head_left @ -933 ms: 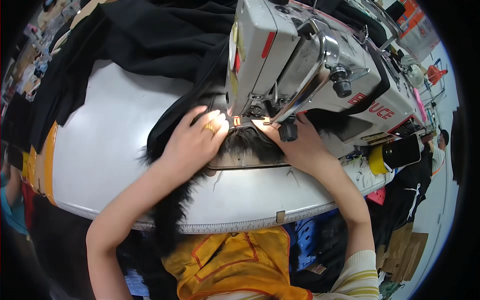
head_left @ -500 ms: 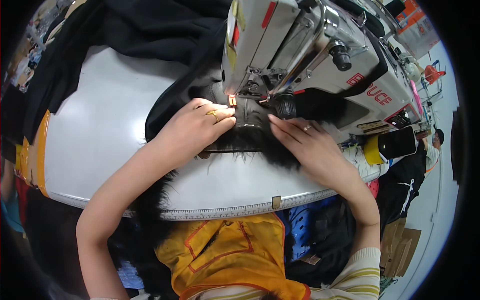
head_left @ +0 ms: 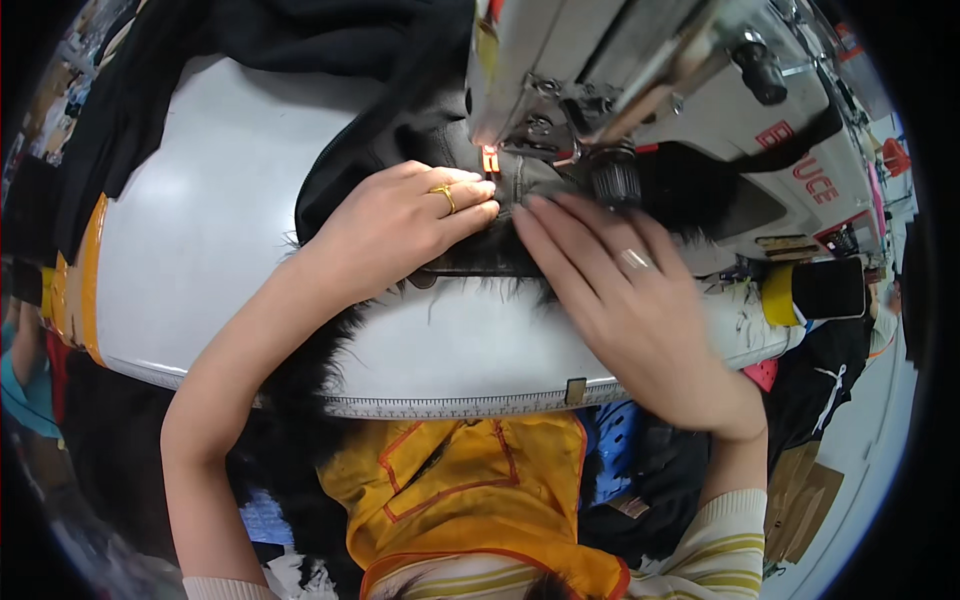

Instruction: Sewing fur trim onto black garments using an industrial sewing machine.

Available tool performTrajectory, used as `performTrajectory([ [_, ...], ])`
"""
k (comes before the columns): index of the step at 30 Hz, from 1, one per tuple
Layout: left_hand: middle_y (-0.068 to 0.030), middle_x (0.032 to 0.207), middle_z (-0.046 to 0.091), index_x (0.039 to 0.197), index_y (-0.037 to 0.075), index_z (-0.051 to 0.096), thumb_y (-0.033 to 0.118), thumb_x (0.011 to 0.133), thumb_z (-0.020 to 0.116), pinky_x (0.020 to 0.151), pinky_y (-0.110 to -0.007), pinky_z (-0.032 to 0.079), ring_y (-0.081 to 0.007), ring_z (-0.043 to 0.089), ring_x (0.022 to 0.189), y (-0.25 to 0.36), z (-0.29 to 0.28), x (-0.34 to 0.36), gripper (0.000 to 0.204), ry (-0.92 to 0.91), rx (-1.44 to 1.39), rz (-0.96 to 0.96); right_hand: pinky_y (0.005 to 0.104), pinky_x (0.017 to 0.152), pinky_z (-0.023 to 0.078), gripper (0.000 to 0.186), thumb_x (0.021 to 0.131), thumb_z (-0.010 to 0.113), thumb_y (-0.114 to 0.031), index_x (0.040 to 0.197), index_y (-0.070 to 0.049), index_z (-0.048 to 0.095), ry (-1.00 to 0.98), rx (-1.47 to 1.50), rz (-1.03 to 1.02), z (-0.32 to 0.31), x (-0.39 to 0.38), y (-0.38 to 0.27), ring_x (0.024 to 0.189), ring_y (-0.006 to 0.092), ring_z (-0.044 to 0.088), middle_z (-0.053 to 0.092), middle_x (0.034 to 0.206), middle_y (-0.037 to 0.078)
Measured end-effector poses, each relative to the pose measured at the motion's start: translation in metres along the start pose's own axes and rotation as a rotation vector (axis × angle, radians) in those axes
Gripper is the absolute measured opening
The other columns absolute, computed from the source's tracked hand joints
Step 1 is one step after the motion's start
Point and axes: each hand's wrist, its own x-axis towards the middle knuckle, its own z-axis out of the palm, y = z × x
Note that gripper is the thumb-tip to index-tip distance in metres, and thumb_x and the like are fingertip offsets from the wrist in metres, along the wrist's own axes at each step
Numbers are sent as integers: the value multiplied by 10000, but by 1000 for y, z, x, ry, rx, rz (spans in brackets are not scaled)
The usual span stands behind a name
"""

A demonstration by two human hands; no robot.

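Under the lit presser foot (head_left: 490,160) of a white sewing machine (head_left: 740,150) lies a black fur-trimmed garment (head_left: 345,190) with a smooth, leather-like face and a stitched seam. My left hand (head_left: 410,225), with a gold ring, rests on it just left of the foot, fingers flat and close together. To the right of the seam is my right hand (head_left: 625,285), fingers stretched out over the garment and slightly smeared by motion. Its fingertips are near the seam; whether they press on it I cannot tell. Black fur hangs over the table's front edge beside my left forearm.
A ruler tape (head_left: 480,404) runs along the front edge of the white table (head_left: 220,220). Black cloth (head_left: 310,35) is heaped at the back left. A dark device with a yellow band (head_left: 778,294) stands at the right, near the machine's thread-strewn base.
My right hand has shifted up and left over the garment, its fingers flatter. The whole view has moved slightly, with the machine appearing farther right and up. My left hand stays beside the foot.
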Motion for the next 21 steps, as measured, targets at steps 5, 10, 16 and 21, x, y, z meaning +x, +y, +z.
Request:
performTrajectory([
  [5,-32,1064,631,1002,71,633,83,760,567,781,-288,520,-196,618,993,6,-15,-20,251,39,22,-168,204,551,481,538,731,552,-69,1263,-144,529,-105,37,86,70,16,14,899,116,537,540,1171,-46],
  [10,-27,1030,661,929,76,656,63,762,579,730,-273,545,-184,656,927,5,-22,-40,185,59,57,-211,215,645,506,551,714,568,-58,1247,-198,553,6,-106,5,84,1,26,848,122,507,544,1176,-93],
  [16,-36,991,619,1026,59,567,63,742,577,736,-290,532,-190,617,964,27,-29,-12,284,-54,78,-333,222,729,480,530,728,558,-93,1250,-186,556,88,-70,7,85,6,29,853,122,507,525,1246,-78],
  [21,-61,1004,542,1027,46,515,79,724,588,809,-307,477,-204,526,988,20,-9,18,313,-53,195,-154,233,752,462,496,739,551,-92,1224,-190,576,54,-27,35,88,5,30,809,108,525,574,1207,-89],
])
